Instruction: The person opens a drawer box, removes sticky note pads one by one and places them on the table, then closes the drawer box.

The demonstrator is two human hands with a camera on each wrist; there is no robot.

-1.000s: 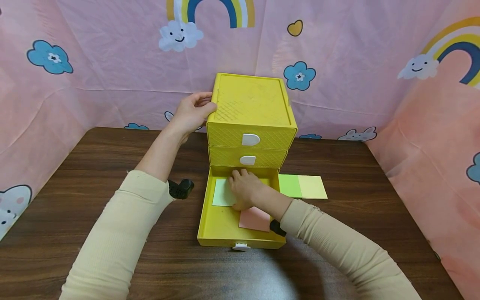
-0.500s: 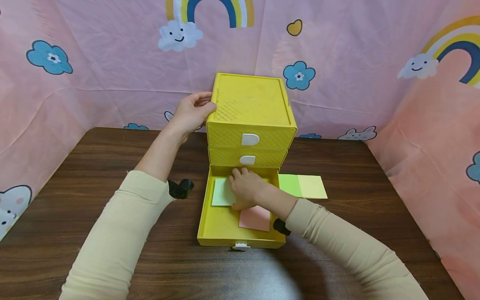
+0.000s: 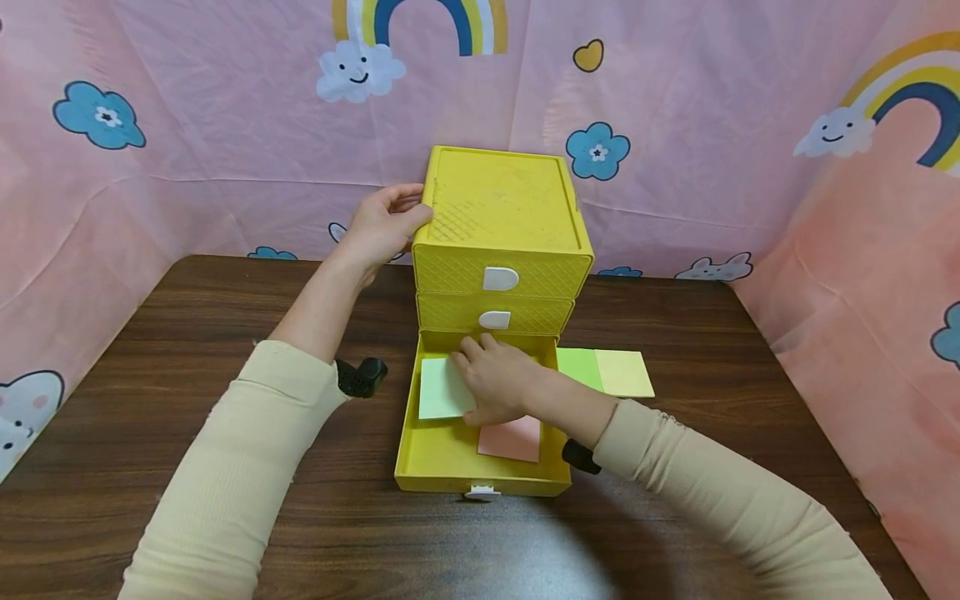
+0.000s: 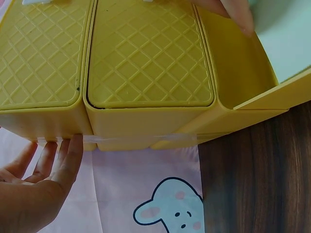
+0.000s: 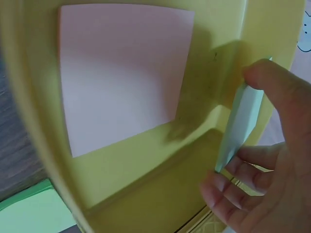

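Note:
A yellow drawer unit [image 3: 510, 200] stands on the table with its bottom drawer [image 3: 435, 458] pulled out. My right hand [image 3: 501, 380] is inside that drawer, gripping a mint-green sticky note pad [image 3: 441, 390] between thumb and fingers. The right wrist view shows the pad [image 5: 241, 116] tilted on edge in the grip. A pink sticky note pad [image 3: 510, 440] lies flat on the drawer floor beneath the wrist. At the unit's upper left side, my left hand [image 3: 378, 229] rests with extended fingers against the wall, its thumb at the top edge.
Right of the drawer, a bright green pad [image 3: 577, 369] and a pale yellow pad [image 3: 626, 374] lie side by side on the dark wooden table [image 3: 750, 467]. The two upper drawers [image 3: 450, 272] are closed. A patterned pink cloth [image 3: 675, 125] hangs behind.
The mint-green pad has shifted slightly left and appears raised, held in my right hand. My right forearm has swung a little to the right. The left hand stays in place.

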